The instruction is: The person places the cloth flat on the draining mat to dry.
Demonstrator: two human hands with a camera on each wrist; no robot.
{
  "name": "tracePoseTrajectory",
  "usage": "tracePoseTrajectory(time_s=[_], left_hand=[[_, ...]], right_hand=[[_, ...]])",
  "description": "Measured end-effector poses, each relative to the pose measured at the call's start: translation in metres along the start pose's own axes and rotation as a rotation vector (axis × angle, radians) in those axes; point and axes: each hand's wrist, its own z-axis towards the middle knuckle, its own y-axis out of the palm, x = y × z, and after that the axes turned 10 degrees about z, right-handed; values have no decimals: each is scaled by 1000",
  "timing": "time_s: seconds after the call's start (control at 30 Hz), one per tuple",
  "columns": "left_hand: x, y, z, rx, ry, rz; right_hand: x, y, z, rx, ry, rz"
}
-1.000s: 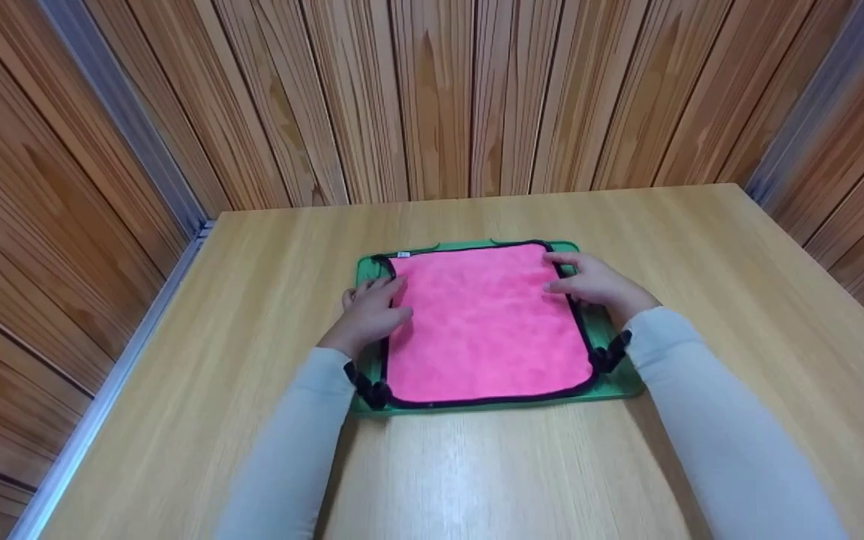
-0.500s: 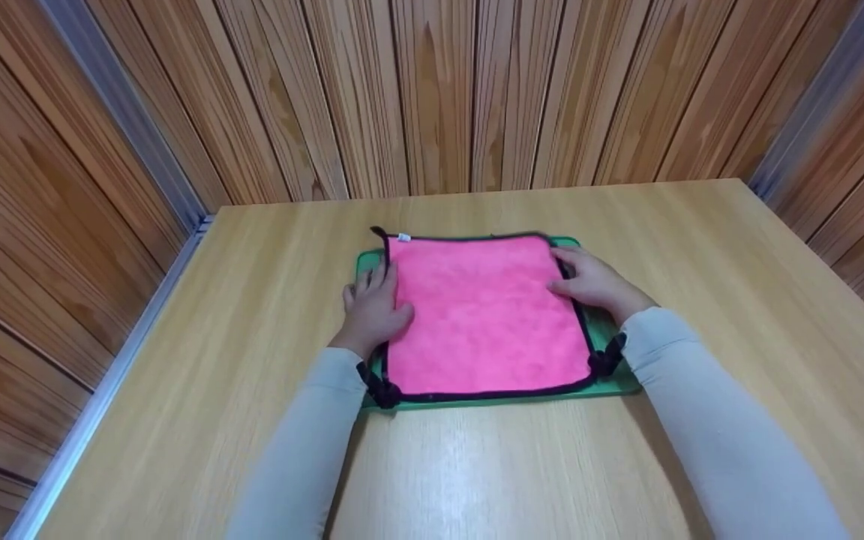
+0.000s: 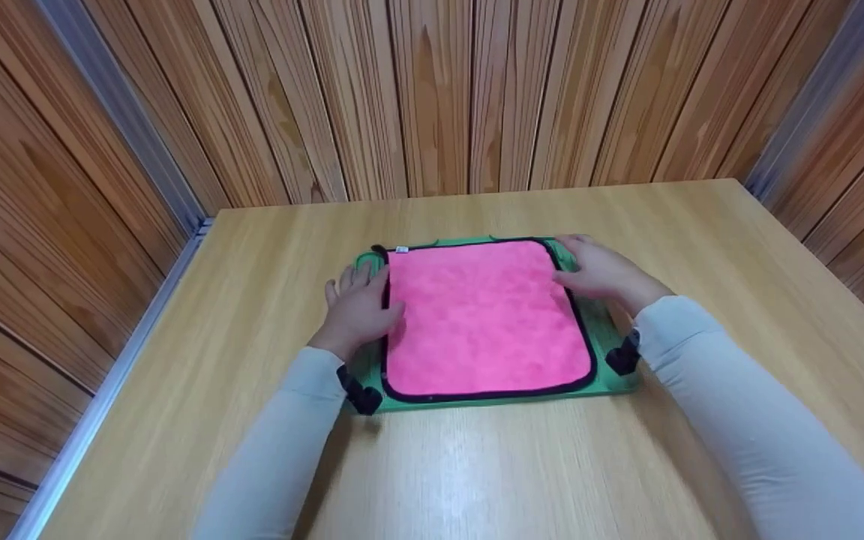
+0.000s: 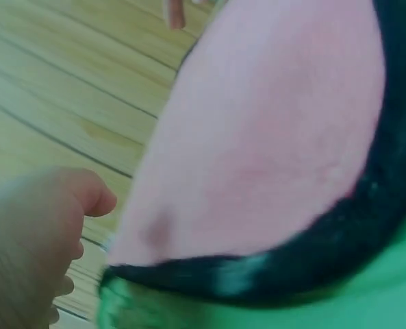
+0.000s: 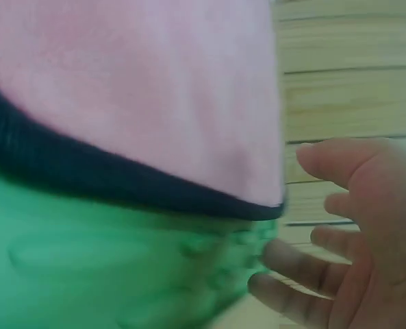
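Observation:
A pink cloth (image 3: 477, 315) with black edging and a small white tag lies spread on a green board (image 3: 606, 330). Beside the cloth's left edge is my left hand (image 3: 357, 311), fingers extended over the board's far left part, thumb near the pink surface. My right hand (image 3: 604, 271) hovers by the far right corner with loosely bent fingers. In the left wrist view, the left hand (image 4: 31, 233) appears apart from the cloth (image 4: 257, 123). The right wrist view has the right hand (image 5: 367, 226) with spread fingers, holding nothing, next to the board's raised pattern (image 5: 223, 274).
The board rests on a light wooden table (image 3: 432, 480). Wood-panelled walls (image 3: 432, 97) stand behind and at both sides, with grey metal posts (image 3: 124, 112) at the corners. A black device is strapped at each wrist.
Half a second ago the cloth's far edge was raised past the board; now it lies lower on it. Both hands have moved outward from the cloth and let go of its edges.

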Motion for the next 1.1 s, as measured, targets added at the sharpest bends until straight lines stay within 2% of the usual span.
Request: tracePoseTrajectory(time_s=[0.13,0.23,0.33,0.53,0.7,0.77,0.87,1.1], left_hand=[[15,-18,-18,45,9,30],[26,-21,-30,81,15,52],[38,-19,-44,95,35,84],[62,-7,-65,81,66,206],[77,16,-75,33,96,223],[79,24,-78,6,93,222],[79,31,-79,8,81,217],[79,31,-80,-5,90,189]], right_hand=[[-19,-10,-18,49,25,-19],[-34,-7,-32,88,27,-62],[-47,4,-48,112,1,-149],[-62,41,-78,124,-74,-254],[-61,73,-91,108,-116,-272],[-59,82,-95,95,-128,-279],[-57,90,-97,95,-143,-290],[-55,93,-96,91,-145,-315]])
